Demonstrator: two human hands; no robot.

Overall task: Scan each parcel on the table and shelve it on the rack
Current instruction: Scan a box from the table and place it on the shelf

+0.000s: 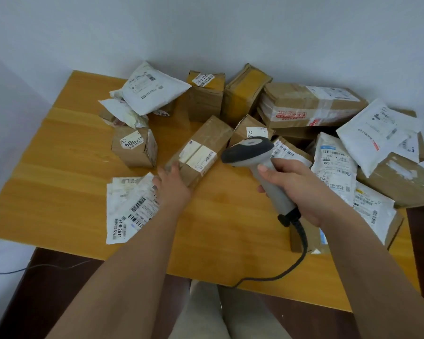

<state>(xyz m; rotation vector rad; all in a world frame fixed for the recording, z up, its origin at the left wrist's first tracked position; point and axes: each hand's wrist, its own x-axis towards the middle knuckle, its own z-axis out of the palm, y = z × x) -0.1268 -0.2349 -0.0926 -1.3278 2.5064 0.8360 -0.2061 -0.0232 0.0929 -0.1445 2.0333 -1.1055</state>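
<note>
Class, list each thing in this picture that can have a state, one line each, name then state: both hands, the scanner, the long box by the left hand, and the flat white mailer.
Left hand: fingers on the near end of the long box.
Right hand: gripping the scanner's handle.
Scanner: held above the table, head towards the long box.
Long box: lying flat, taped shut, label up.
Flat white mailer: lying flat, sealed, barcodes up.

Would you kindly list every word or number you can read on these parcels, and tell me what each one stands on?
"004", upside down: white sticker on the small brown cardboard box at left.
"82": label of the brown box behind the grey handheld scanner.
"78-3-330": sticker on the upright brown box at the back.
"4-6-2611": label of the flat white mailer bag nearest the left hand.
"200": sticker under the white bags at back left.
All other print is too small or blurred to read.
</note>
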